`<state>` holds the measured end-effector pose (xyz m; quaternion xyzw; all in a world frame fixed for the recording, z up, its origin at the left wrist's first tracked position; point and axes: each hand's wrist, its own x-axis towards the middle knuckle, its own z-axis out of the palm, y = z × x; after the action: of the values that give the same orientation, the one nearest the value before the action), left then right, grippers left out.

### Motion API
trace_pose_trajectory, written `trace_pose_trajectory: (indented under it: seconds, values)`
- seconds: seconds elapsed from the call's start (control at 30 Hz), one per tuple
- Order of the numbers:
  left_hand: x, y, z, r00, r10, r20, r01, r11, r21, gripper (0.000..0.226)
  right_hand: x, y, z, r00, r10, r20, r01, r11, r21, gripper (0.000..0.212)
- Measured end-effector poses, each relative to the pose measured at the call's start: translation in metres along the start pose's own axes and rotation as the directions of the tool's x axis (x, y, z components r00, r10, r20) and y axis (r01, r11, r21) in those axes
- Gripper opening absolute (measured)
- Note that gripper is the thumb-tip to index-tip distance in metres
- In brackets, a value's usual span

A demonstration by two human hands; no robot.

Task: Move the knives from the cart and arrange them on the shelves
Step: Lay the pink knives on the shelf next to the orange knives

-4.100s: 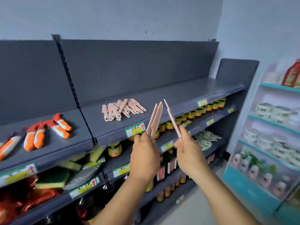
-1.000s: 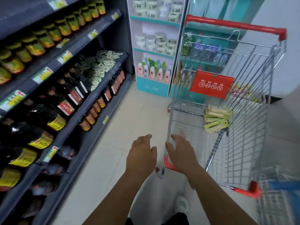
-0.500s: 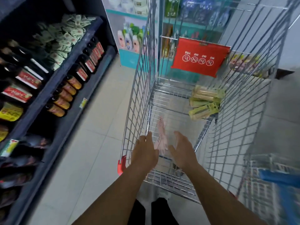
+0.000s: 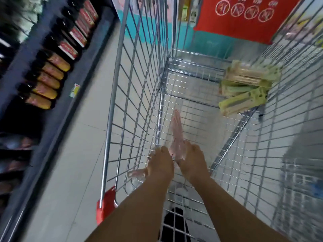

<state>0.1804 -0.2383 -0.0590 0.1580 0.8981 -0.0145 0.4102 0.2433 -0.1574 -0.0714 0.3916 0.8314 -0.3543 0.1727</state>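
Both hands (image 4: 176, 163) reach the pink knives (image 4: 176, 135) by the cart (image 4: 111, 109) wall, grip unclear.

Both hands down inside the cart (image 4: 111, 109), near its rear-left corner. Left hand (image 4: 160, 165) and right hand (image 4: 191, 163) side by side at the pink knives (image 4: 176, 135) on the cart floor; motion blur, grip unclear. Green packs (image 4: 244, 88) piled in the cart's far-right corner. Red sign (image 4: 244, 16) on the cart's front wall. Bottles (image 4: 47, 75) on the dark shelf (image 4: 57, 117) left of the cart.
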Motion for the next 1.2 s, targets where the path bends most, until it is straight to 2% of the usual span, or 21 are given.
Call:
trace_pose_trajectory:
  seconds: [0.13, 0.23, 0.4, 0.53, 0.63, 0.77, 0.83, 0.93, 1.03, 1.2]
  values:
    - [0.016, -0.003, 0.004, 1.0, -0.01, -0.01, 0.01, 1.0, -0.022, 0.043, 0.016, 0.006, 0.021, 1.0, -0.023, -0.008, 0.022, 0.994, -0.112, 0.06]
    - [0.023, -0.009, 0.004, 0.997, -0.061, -0.051, 0.055, 0.991, -0.121, 0.029, 0.024, 0.006, 0.024, 0.998, -0.051, -0.033, 0.046, 0.989, -0.139, 0.053]
    - [0.027, -0.018, -0.01, 0.992, -0.079, -0.103, 0.056, 0.976, -0.212, 0.014, 0.03, -0.001, 0.013, 0.999, 0.036, -0.038, -0.038, 0.998, -0.054, 0.047]
    - [0.029, -0.024, -0.022, 0.99, -0.07, -0.122, 0.024, 0.939, -0.342, 0.021, 0.034, -0.003, 0.009, 0.999, 0.044, -0.026, -0.045, 0.998, -0.052, 0.039]
    - [0.026, -0.021, -0.027, 0.989, -0.116, -0.094, 0.055, 0.869, -0.491, 0.014, 0.035, -0.003, 0.003, 0.996, 0.087, -0.004, -0.087, 0.996, 0.012, 0.031]
    - [0.016, -0.013, -0.037, 0.987, -0.102, -0.122, 0.02, 0.839, -0.543, 0.018, 0.033, -0.004, -0.002, 0.987, 0.157, 0.038, -0.16, 0.979, 0.124, 0.022]
    - [0.009, -0.006, -0.045, 0.987, -0.046, -0.152, -0.044, 0.84, -0.54, 0.026, 0.03, -0.004, -0.008, 0.985, 0.166, 0.035, -0.17, 0.972, 0.163, 0.019]
    - [-0.005, 0.004, -0.064, 0.986, 0.035, -0.165, -0.118, 0.842, -0.526, 0.046, 0.018, -0.011, -0.028, 0.996, 0.09, -0.007, -0.087, 0.978, 0.19, 0.028]
    - [-0.026, 0.01, -0.089, 0.979, 0.005, -0.206, -0.134, 0.773, -0.62, 0.024, 0.0, -0.027, -0.061, 0.997, 0.04, -0.069, -0.025, 0.977, 0.212, 0.038]
    - [-0.074, 0.012, -0.138, 0.924, -0.007, -0.383, -0.27, 0.699, -0.662, 0.024, -0.036, -0.065, -0.117, 0.986, -0.059, -0.154, 0.101, 0.955, 0.279, 0.026]
